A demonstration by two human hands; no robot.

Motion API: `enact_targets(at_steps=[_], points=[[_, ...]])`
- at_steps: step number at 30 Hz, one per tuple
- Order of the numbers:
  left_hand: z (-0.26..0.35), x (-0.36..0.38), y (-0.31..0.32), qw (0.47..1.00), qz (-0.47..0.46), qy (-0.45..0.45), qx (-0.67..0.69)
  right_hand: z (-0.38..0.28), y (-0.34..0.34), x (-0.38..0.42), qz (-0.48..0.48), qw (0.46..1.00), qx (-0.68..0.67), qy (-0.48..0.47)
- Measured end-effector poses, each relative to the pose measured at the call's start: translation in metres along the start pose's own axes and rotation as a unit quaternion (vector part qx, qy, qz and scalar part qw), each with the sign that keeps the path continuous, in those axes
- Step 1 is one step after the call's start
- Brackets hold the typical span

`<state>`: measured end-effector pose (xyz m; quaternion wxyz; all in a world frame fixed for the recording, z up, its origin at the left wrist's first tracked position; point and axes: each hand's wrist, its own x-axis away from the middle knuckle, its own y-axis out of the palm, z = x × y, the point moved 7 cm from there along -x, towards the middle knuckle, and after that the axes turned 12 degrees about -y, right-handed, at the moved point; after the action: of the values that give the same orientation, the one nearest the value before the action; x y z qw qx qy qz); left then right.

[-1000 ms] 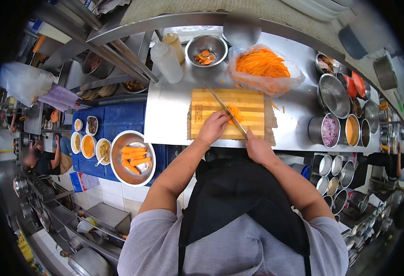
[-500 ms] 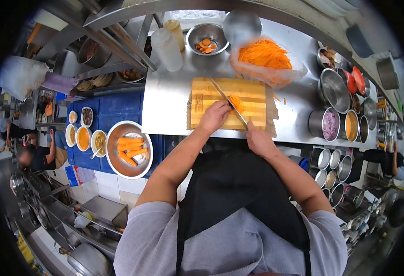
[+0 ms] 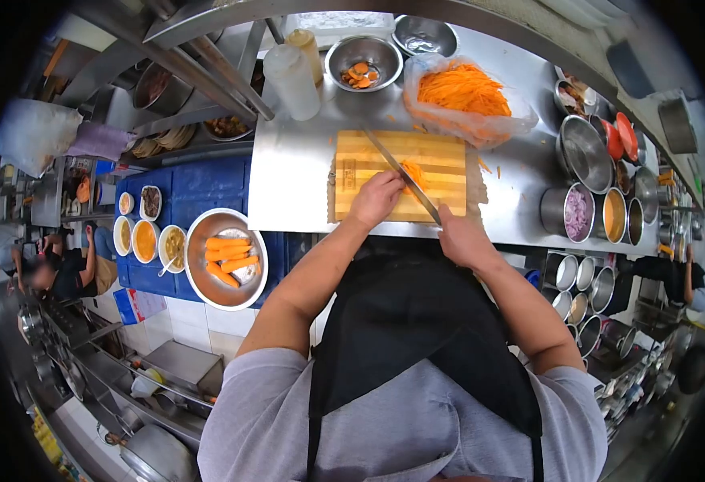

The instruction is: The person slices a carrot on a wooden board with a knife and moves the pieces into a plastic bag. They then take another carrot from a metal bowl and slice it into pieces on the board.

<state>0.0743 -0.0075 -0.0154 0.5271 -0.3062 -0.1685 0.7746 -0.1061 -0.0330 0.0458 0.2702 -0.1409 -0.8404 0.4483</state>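
On the steel counter lies a striped wooden cutting board (image 3: pixel 441 157) over a brown cloth. My right hand (image 3: pixel 458 234) is closed round the handle of a long knife (image 3: pixel 389 159), whose blade slants across the board to the upper left. Close to the blade's left side, my left hand (image 3: pixel 378 198) is closed, fingers pressed down on the board; what they hold is hidden. Thin orange carrot shreds (image 3: pixel 413 175) lie just right of the blade. Behind the board sits a plastic bag (image 3: pixel 497 127) heaped with shredded carrot.
A steel bowl (image 3: pixel 196 249) of peeled carrots stands at left, beside small food containers on a blue surface (image 3: pixel 196 181). Squeeze bottles (image 3: pixel 292 84) and two metal bowls are behind the board. Pots with onion (image 3: pixel 579 215) and orange contents are at right. People stand farther off.
My right hand has shifted slightly right and up with the knife handle. The blurred, shiny round shape at the back now shows as a metal bowl. My left hand is almost unchanged.
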Motion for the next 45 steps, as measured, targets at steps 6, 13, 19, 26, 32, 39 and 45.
enact_targets(at_steps=[6,13,19,26,32,39,45], points=[[-0.004,0.000,0.000,1.000,0.004,-0.007,0.003,0.013,0.038,-0.008,0.033,0.999,-0.021,-0.010],[-0.004,0.001,-0.001,1.000,0.011,-0.005,-0.013,0.010,0.028,-0.006,0.000,1.000,-0.018,0.013],[-0.006,0.003,0.000,0.999,0.014,-0.002,-0.031,-0.002,0.002,-0.005,-0.023,0.999,0.001,0.023],[-0.007,-0.001,-0.001,1.000,0.022,0.000,-0.021,0.003,0.029,-0.012,-0.007,1.000,0.002,0.021],[-0.006,-0.004,-0.003,0.999,0.022,-0.005,-0.026,-0.006,0.006,-0.001,-0.022,1.000,0.011,0.010],[-0.007,0.003,-0.001,0.999,0.018,-0.016,-0.021,-0.001,0.014,-0.007,-0.012,1.000,-0.009,0.019],[-0.009,-0.001,-0.001,1.000,0.026,-0.009,-0.015,-0.002,0.033,-0.011,0.011,0.999,-0.038,0.020]])
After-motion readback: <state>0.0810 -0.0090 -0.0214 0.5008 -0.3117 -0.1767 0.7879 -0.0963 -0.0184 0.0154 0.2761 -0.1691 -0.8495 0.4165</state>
